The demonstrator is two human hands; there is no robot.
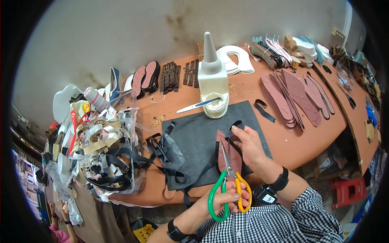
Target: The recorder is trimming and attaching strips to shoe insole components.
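My left hand (pixel 227 197) is closed around a pair of scissors (pixel 228 166) with one green and one orange handle. Their blades point away from me and lie over a narrow pink insole (pixel 221 162). A black strip runs along the insole's edge. Pinched between my right thumb and fingers is the black strip's curled far end (pixel 235 125); my right hand (pixel 248 146) is just right of the insole. Whether the left fingers also grip the insole's near end is hidden by the scissors. Beneath all this lies a dark grey mat (pixel 202 137).
A white glue pot (pixel 214 81) with a cone top stands behind the mat, a blue-and-white brush (pixel 198 105) across it. Stacked pink insoles (pixel 279 101) lie at right. A heap of strip scraps (pixel 109 154) fills the left. A red stool (pixel 348 190) stands lower right; another person's arms (pixel 60 218) show lower left.
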